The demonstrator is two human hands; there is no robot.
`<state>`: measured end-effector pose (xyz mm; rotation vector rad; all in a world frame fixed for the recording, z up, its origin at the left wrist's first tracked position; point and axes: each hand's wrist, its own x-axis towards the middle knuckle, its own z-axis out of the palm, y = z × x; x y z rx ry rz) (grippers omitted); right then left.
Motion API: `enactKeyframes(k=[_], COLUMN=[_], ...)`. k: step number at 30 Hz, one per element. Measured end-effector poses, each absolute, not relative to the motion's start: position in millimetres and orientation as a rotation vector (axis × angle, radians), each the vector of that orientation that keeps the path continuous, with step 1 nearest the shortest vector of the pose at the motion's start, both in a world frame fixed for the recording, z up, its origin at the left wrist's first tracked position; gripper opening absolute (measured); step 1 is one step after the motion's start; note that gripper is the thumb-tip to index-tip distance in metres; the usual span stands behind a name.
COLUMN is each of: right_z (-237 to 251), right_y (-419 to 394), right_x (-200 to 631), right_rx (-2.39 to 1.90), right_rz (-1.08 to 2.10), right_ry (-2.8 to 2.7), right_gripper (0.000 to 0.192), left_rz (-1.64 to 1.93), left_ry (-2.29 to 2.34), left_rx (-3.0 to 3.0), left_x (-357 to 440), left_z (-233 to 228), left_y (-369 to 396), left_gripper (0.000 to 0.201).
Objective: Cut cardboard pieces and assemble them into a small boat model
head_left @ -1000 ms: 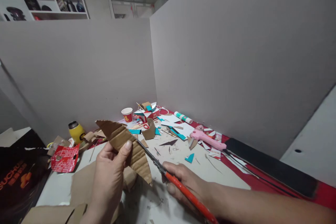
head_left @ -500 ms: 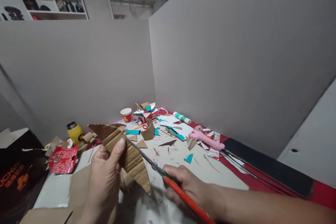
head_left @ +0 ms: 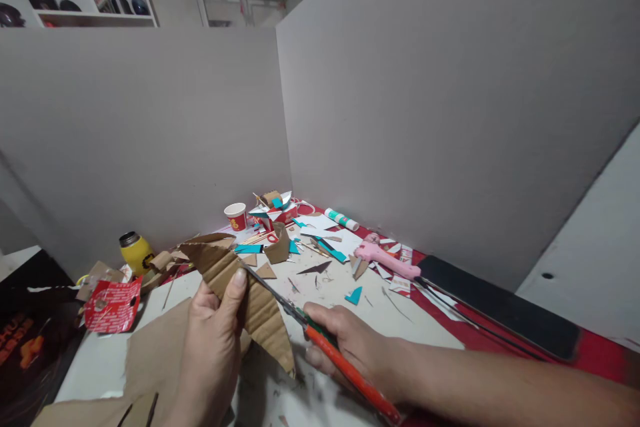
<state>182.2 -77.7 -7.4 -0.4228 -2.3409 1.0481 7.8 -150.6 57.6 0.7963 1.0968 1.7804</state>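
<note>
My left hand (head_left: 213, 340) is closed on a curved, pointed piece of corrugated cardboard (head_left: 265, 317), thumb on its ribbed face. My right hand (head_left: 345, 340) grips scissors (head_left: 330, 350) with red-orange handles. Their blades reach left to the cardboard's upper edge, close to my left thumb; whether they are cutting into it I cannot tell. Below my left hand lies a larger flat sheet of brown cardboard (head_left: 155, 347) on the white work surface.
A pink glue gun (head_left: 387, 259) with a black cable lies at right, beside a long black object (head_left: 500, 307). Further back are a glue stick (head_left: 341, 219), a paper cup (head_left: 236, 216) and scattered scraps. A yellow bottle (head_left: 136, 253) and a red packet (head_left: 113, 307) stand left.
The view has shifted slightly, so the background sits further left. My left hand and the cardboard have moved a little right, closer to my right hand. Both hands keep their hold.
</note>
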Motion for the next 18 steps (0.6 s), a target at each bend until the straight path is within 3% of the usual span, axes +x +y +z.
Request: enactKeyframes(k=[11,18], right_z=[-8,-7], right_y=[-77,-78], right_x=[181,179], right_rx=[-0.483,-0.448], right_rz=[1.089,0.991], right_ry=[-2.286,-2.299], right_gripper=[0.038,0.030], left_rz=[1.713,1.807], left_ry=[1.043,1.121], left_rx=[0.722,0.854], left_x=[4,-11], left_z=[65,76], left_y=[-153,-155], left_gripper=[0.039,0.050])
